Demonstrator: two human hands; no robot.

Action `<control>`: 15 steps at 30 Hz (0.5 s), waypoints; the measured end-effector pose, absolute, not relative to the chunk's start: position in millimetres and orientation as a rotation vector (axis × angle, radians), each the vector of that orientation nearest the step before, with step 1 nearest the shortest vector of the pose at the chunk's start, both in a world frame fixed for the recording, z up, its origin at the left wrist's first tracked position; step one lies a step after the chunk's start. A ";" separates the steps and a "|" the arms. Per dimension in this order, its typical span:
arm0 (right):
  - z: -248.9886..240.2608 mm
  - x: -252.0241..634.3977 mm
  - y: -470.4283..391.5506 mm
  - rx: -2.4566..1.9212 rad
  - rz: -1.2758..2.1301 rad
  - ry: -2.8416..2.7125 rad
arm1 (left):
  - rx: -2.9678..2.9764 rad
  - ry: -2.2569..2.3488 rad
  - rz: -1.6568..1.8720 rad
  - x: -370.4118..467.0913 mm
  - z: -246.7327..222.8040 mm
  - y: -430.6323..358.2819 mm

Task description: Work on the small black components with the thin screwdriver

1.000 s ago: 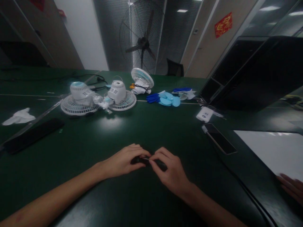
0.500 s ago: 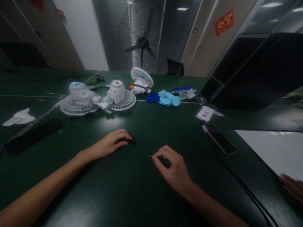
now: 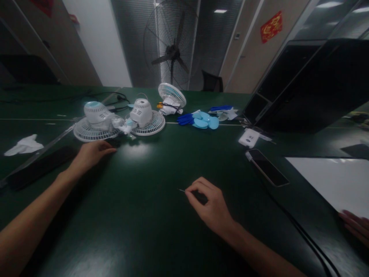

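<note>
My right hand is over the green table, thumb and index finger pinched on a thin needle-like piece that points left. My left hand is further back on the left, just in front of the white fan lying grille down. Its fingers are bent together around a small dark object, too dim to name. A second white fan lies beside the first, with crumpled clear plastic between them.
A small fan, blue gloves and light-blue discs sit further back. To the right are a phone, a white box, cables, a monitor and another person's hand. A dark case and white cloth lie left.
My left hand has moved left and back, from mid-table towards the fans, and the dark object has moved with it. My right hand has stayed in place with the thin piece.
</note>
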State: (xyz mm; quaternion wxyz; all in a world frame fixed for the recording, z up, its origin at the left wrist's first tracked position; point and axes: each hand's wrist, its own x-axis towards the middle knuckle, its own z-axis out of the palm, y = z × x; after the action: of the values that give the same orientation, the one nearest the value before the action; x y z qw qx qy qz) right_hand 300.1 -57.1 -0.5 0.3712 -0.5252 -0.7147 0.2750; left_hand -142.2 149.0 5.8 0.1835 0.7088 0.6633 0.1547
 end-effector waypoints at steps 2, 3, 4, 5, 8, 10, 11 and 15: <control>-0.8 300.5 -57.0 -1.352 0.705 -1.832 | 1.983 1.872 0.358 -143.0 8.6 151.3; -0.8 300.6 -57.1 -1.351 0.704 -1.830 | 1.986 1.871 0.328 -142.6 9.7 151.9; -0.7 300.8 -57.2 -1.349 0.706 -1.829 | 1.999 1.876 0.307 -141.8 10.5 152.1; -0.6 300.9 -57.3 -1.346 0.712 -1.828 | 2.024 1.877 0.296 -140.6 11.2 151.8; -0.4 300.8 -57.6 -1.338 0.729 -1.826 | 2.080 1.870 0.383 -135.8 11.4 148.6; -0.3 300.4 -57.5 -1.337 0.731 -1.830 | 2.048 1.866 0.533 -132.4 10.5 146.6; -0.2 300.1 -57.4 -1.337 0.729 -1.832 | 2.001 1.858 0.617 -130.8 10.0 146.1; 0.1 299.2 -56.8 -1.345 0.708 -1.832 | 1.700 1.714 0.901 -126.1 8.6 148.5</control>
State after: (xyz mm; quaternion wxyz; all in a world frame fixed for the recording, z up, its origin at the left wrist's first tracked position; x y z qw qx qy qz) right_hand 299.2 -56.8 0.1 0.3715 -0.5244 -0.7146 0.2761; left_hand -126.1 148.5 8.6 0.2787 0.6335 0.6389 0.3359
